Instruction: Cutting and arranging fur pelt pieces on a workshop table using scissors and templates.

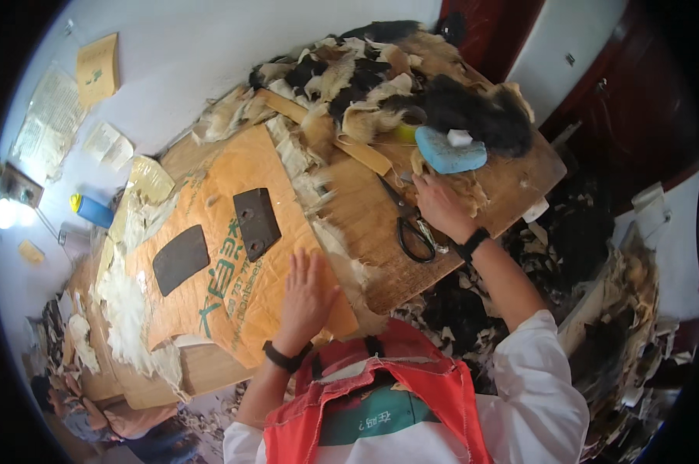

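Note:
My left hand [307, 298] lies flat, fingers stretched out, on the edge of a large orange printed sheet [318, 271]. Two dark, heavy-looking blocks rest on that sheet: a smooth one [181, 260] at the left and one with small holes [257, 224] nearer my hand. Over on the right, my right hand [444, 207] is at the tabletop with its fingers bent together at a small thing I cannot make out. Just below and left of it lie black-handled scissors [413, 232]. A light blue pad [451, 151] with a small white block [459, 138] sits beyond its fingers.
Fur pieces [365, 77] in black, white and tan heap along the table's back. Pale fur [129, 309] shows under the sheet. A wooden strip [365, 157] lies mid-table. Dark scraps [550, 286] cover the floor at right. A blue bottle [93, 210] stands by the wall.

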A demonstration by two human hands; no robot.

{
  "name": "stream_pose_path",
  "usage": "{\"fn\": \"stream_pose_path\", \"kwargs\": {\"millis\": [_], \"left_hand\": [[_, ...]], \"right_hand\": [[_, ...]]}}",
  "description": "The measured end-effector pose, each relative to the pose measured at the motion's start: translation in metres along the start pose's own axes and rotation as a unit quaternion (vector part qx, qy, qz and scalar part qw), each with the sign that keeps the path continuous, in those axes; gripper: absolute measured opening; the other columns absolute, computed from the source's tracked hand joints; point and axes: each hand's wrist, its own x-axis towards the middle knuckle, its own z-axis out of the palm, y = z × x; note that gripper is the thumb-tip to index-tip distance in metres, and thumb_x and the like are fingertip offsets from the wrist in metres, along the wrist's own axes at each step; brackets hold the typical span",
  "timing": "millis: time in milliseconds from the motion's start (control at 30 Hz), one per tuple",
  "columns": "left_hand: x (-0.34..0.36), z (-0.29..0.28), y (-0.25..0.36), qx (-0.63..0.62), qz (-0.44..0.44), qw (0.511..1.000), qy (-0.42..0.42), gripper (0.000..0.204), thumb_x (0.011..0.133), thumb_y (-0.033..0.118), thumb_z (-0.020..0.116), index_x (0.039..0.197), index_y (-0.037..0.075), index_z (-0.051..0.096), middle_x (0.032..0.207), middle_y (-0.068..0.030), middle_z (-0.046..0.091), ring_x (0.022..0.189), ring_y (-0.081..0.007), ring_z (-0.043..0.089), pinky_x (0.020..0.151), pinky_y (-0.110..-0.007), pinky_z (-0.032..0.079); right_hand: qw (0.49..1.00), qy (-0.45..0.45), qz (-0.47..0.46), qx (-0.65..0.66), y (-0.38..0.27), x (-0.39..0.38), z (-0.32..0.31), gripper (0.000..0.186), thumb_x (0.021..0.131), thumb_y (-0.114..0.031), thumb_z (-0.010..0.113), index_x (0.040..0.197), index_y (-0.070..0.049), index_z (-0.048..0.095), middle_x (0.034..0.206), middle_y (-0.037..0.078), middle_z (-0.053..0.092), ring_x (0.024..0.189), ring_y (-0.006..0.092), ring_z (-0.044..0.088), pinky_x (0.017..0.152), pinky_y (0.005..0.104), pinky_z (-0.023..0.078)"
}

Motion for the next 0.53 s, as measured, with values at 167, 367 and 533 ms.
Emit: {"fn": "stream_pose_path", "kwargs": {"millis": [167, 367, 533], "left_hand": [[-0.005, 0.02, 0.015, 0.148, 0.075, 0.98, -0.113, 0.086, 0.084, 0.044, 0.064, 0.151, 0.005, 0.026, 0.156, -0.0244, 0.022, 0.145, -0.0409, 0.019, 0.112, -0.061, 0.02], [-0.026, -0.003, 0.0, -0.095, 0.077, 0.984, -0.129, 0.072, 0.089, 0.029, 0.065, 0.148, 0.005, 0.032, 0.155, -0.0221, 0.025, 0.146, -0.0395, 0.019, 0.117, -0.048, 0.021], [-0.05, -0.081, -0.052, -0.131, -0.096, 0.987, -0.002, 0.063, 0.09, 0.011, 0.066, 0.146, 0.01, 0.038, 0.156, -0.0181, 0.028, 0.145, -0.0365, 0.024, 0.117, -0.042, 0.023]], "right_hand": [[0.995, -0.035, -0.022, -0.087, -0.005, 0.035, 0.012, 0.035, 0.081, -0.004, 0.055, 0.115, 0.0, 0.059, 0.1, 0.015, 0.06, 0.095, 0.035, 0.059, 0.08, 0.0444, 0.05], [0.995, -0.097, 0.007, -0.03, -0.017, 0.056, -0.003, 0.037, 0.08, -0.013, 0.065, 0.115, -0.002, 0.059, 0.106, 0.018, 0.058, 0.099, 0.0373, 0.059, 0.083, 0.0454, 0.049], [0.989, -0.132, 0.034, -0.049, -0.041, 0.063, -0.003, 0.063, 0.082, -0.027, 0.07, 0.137, -0.007, 0.047, 0.125, 0.022, 0.051, 0.114, 0.0393, 0.054, 0.096, 0.0485, 0.045]]}}
